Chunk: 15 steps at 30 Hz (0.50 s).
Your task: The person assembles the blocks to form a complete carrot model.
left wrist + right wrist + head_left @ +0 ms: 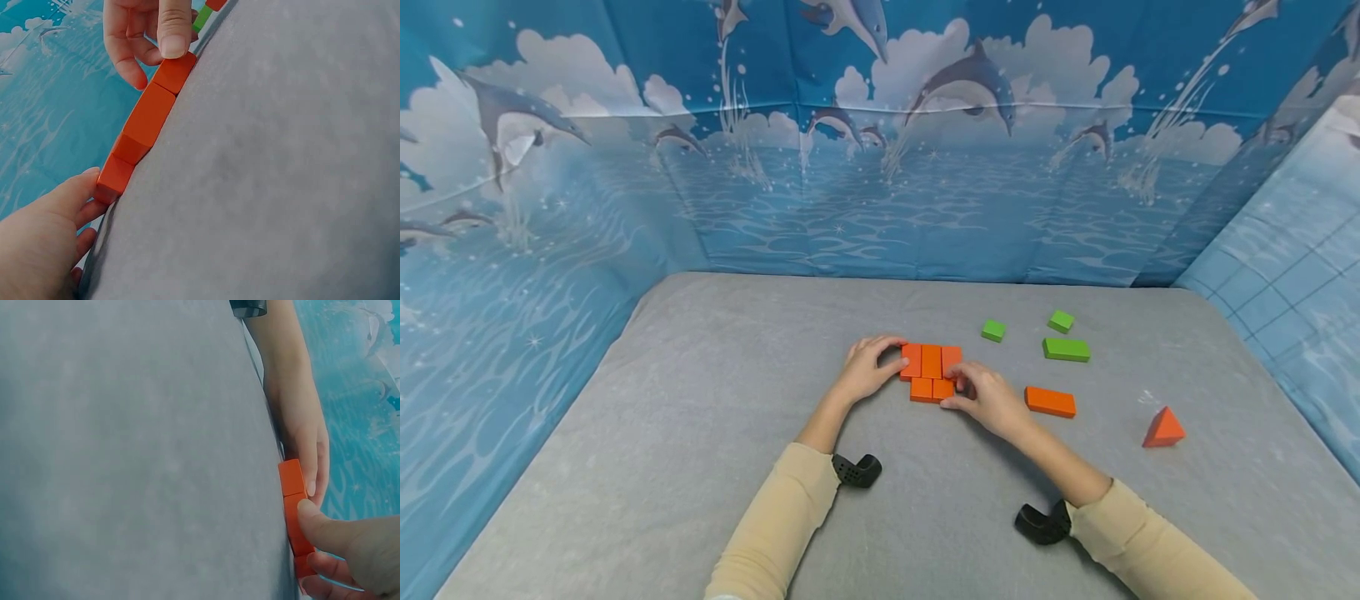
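Flat on the grey table, orange blocks (931, 362) stand side by side in two touching rows, the far row of longer pieces and the near row of smaller ones. At their left edge my left hand (868, 369) rests its thumb and forefinger against the leftmost block (114, 178). From the right, my right hand (990, 398) pinches a small orange block (943, 390) at the near right corner, its thumb on the near face. In the right wrist view the thumb (314, 524) lies against the row's side. Fingers partly hide the right end of the group.
Right of the group lie a loose orange block (1050, 402) and an orange triangular block (1164, 428). Farther back are a long green block (1066, 350) and two small green blocks (993, 331). A dolphin-print curtain (880, 200) surrounds the table (737, 358).
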Each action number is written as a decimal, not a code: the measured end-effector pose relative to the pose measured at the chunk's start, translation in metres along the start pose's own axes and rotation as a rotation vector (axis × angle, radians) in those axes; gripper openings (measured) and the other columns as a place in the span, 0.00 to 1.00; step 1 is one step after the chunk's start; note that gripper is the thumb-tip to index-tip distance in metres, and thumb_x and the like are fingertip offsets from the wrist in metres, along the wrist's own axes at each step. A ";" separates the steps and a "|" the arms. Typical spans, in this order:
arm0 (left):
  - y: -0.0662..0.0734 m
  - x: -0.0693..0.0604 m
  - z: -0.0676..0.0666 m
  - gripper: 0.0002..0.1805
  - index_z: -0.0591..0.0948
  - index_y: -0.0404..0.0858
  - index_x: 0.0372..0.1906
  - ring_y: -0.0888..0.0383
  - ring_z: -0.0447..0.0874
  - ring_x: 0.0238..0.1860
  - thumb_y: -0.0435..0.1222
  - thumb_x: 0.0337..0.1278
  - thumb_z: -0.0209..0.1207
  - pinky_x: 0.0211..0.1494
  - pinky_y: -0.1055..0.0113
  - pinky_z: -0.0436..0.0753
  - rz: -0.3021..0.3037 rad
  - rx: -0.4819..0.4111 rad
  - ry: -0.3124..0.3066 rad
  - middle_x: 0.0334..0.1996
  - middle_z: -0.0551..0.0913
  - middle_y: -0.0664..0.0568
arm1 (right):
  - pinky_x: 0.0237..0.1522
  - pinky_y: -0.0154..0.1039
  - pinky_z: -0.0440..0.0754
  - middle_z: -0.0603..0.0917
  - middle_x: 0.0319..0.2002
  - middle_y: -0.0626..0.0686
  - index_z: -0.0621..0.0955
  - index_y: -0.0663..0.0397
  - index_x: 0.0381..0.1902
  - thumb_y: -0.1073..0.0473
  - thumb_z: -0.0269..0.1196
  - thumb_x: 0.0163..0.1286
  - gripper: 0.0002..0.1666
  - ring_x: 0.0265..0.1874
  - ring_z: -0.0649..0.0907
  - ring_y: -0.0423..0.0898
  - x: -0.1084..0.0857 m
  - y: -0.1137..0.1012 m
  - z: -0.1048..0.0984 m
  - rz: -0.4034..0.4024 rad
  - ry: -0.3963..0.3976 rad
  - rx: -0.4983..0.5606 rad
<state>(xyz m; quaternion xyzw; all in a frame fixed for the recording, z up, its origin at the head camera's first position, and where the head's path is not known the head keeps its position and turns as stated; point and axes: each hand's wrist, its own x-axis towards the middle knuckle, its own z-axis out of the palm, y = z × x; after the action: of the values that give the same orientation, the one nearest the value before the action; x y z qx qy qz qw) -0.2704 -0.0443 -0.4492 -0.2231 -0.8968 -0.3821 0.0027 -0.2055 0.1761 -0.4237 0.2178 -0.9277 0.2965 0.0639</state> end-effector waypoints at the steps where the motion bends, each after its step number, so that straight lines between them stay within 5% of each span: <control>1: 0.000 0.000 0.000 0.21 0.75 0.45 0.57 0.50 0.64 0.61 0.47 0.60 0.55 0.66 0.53 0.52 0.000 0.001 0.000 0.58 0.74 0.52 | 0.25 0.33 0.69 0.74 0.26 0.48 0.79 0.58 0.41 0.55 0.71 0.50 0.21 0.22 0.70 0.40 0.000 0.000 0.000 -0.004 -0.002 -0.003; 15: 0.001 0.000 0.000 0.21 0.75 0.46 0.57 0.51 0.64 0.61 0.47 0.60 0.55 0.66 0.53 0.52 -0.004 0.000 -0.001 0.58 0.73 0.52 | 0.25 0.33 0.69 0.75 0.26 0.48 0.80 0.57 0.40 0.55 0.71 0.50 0.20 0.22 0.69 0.40 0.001 0.000 -0.002 -0.017 -0.016 -0.001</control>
<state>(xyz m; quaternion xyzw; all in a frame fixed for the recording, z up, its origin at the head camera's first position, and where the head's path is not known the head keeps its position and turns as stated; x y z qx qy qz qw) -0.2696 -0.0438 -0.4484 -0.2217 -0.8972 -0.3819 0.0015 -0.2066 0.1765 -0.4216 0.2281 -0.9264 0.2937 0.0589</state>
